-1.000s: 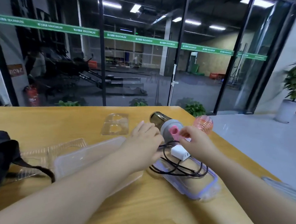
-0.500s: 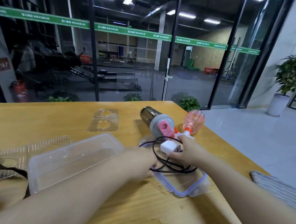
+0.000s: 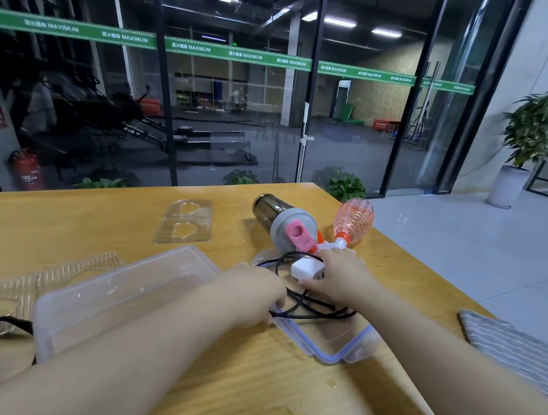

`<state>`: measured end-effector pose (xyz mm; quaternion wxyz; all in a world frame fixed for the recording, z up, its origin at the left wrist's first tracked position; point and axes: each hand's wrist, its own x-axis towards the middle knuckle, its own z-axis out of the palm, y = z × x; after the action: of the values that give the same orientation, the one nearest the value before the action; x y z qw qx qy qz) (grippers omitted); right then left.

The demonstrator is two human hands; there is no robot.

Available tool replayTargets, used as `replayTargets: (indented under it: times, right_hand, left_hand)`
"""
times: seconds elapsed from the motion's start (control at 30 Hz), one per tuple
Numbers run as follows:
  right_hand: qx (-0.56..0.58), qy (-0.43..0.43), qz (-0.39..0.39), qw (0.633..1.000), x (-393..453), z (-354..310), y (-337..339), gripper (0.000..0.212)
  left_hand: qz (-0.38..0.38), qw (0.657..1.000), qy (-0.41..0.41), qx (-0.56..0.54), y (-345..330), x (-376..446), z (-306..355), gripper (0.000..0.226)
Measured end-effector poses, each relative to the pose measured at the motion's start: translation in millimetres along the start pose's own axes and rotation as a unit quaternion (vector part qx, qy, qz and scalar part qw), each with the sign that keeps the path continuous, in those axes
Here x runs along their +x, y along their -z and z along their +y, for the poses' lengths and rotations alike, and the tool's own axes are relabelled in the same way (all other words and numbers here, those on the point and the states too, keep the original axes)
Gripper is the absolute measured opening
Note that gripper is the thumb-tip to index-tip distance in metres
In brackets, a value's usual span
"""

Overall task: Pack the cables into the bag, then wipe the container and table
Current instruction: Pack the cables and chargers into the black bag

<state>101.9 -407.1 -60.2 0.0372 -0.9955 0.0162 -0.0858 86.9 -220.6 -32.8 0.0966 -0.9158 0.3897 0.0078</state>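
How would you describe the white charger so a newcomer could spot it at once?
Find the yellow table, then the blue-rimmed lid near its right edge. The charger is the small white block above the lid, held by the right hand, with the black cable looped beside it.

Wide-angle view, evenly lit. Ceiling strip lights (image 3: pixel 339 20) behind the glass wall (image 3: pixel 239 110) appear overexposed; the hall beyond it is dim. The wooden table (image 3: pixel 107 217) below the glass is bright, with soft shadows. Straight lines bow toward the edges; slight blur softens the potted plant (image 3: pixel 537 132) right of the glass.
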Motion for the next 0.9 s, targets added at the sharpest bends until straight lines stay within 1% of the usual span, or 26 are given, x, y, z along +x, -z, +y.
replayTargets:
  times: [0.1,0.2,0.27,0.37,0.47,0.53,0.57,0.63,0.77,0.83,0.9]
  right_hand:
    - [0.027,-0.005,-0.008,1.0,0.3,-0.1,-0.7,0.062]
    - [0.04,-0.001,-0.002,0.999,-1.3,-0.7,-0.5,0.06]
    - [0.047,0.005,0.008,0.999,-3.1,-1.3,0.4,0.058]
    - [0.069,0.013,0.032,0.997,-3.7,-1.0,1.5,0.058]
    - [0.104,0.002,0.035,0.994,-4.7,-0.4,7.6,0.058]
    - [0.126,-0.004,0.036,0.991,-6.9,-0.2,13.8,0.058]
    - [0.133,-0.004,0.042,0.99,-8.3,0.2,17.0,0.059]
    - [0.145,0.001,0.062,0.988,-11.3,1.3,23.5,0.059]
    - [0.171,0.003,0.096,0.981,-12.7,2.7,35.4,0.06]
    - [0.182,0.0,0.106,0.978,-11.0,1.9,39.8,0.057]
    - [0.2,-0.004,0.117,0.973,-8.5,-0.6,42.9,0.054]
  left_hand:
    - [0.011,1.0,-0.013,0.016,0.3,-0.9,-0.3,0.011]
    - [0.004,1.0,-0.013,0.028,1.1,-2.3,-0.2,0.007]
    - [0.013,1.0,-0.01,0.023,3.5,-4.0,-0.1,0.007]
    - [0.024,1.0,0.0,-0.019,9.0,-7.2,-0.4,0.003]
    - [0.032,0.997,-0.011,-0.064,15.0,-10.4,-1.1,0.018]
    - [0.036,0.994,-0.024,-0.104,21.2,-13.7,0.8,0.023]
    - [0.04,0.99,-0.032,-0.128,24.3,-15.0,2.1,0.02]
    - [0.061,0.985,-0.05,-0.151,29.6,-17.3,3.1,0.003]
    - [0.131,0.985,-0.05,-0.098,34.2,-13.0,-6.4,0.006]
    - [0.138,0.988,-0.043,-0.061,43.0,-11.7,-9.3,0.009]
    - [0.127,0.99,-0.018,-0.064,57.9,-9.8,-7.3,0.016]
